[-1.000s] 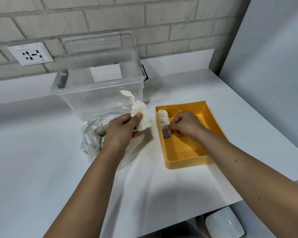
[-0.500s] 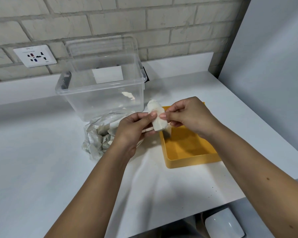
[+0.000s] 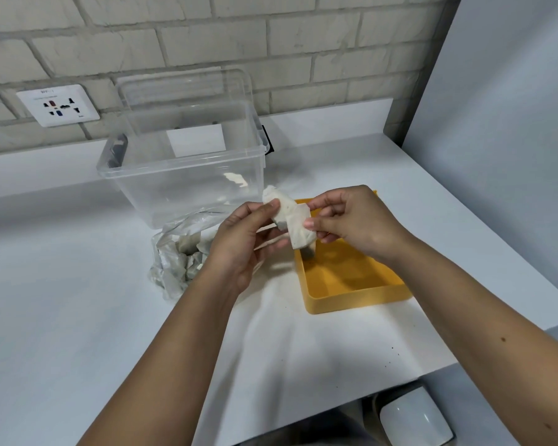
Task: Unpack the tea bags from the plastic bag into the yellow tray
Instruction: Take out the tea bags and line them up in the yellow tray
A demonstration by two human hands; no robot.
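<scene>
Together both hands, left (image 3: 239, 243) and right (image 3: 351, 217), pinching white crumpled tea bags (image 3: 289, 217), above yellow tray (image 3: 355, 297)

brick wall (image 3: 207, 33), white counter (image 3: 62, 317), wall socket (image 3: 58, 106)

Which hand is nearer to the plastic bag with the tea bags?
Left. The left hand is right beside the plastic bag, just to its right, overlapping its edge in this view. The right hand is farther right, above the yellow tray.

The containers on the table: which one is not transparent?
The yellow tray at right; the storage box and the plastic bag are both see-through.
</scene>
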